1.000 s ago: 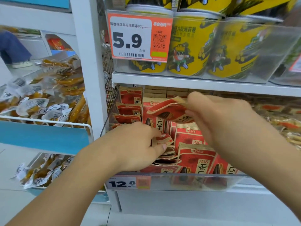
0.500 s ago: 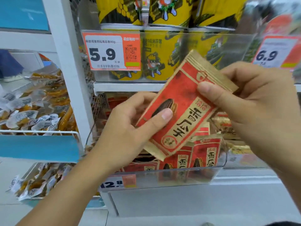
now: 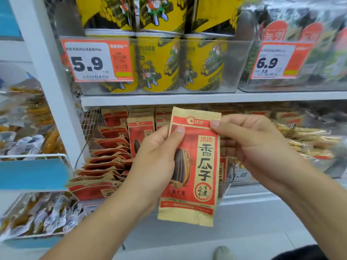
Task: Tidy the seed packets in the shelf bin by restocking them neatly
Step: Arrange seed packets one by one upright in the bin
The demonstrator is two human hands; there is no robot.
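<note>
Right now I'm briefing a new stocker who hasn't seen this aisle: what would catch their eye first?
The red seed packet, upright at centre, pinched by the left hand and right hand. Behind it lies a slumped pile of matching packets in the shelf bin. Above stand yellow tubs beside an orange 5.9 price tag.

We've got one red-and-tan seed packet (image 3: 195, 166) held upright, front facing us, in front of the shelf bin (image 3: 228, 182). Behind it, more packets (image 3: 105, 166) lie messily stacked at the bin's left, with a few standing at the back.
</note>
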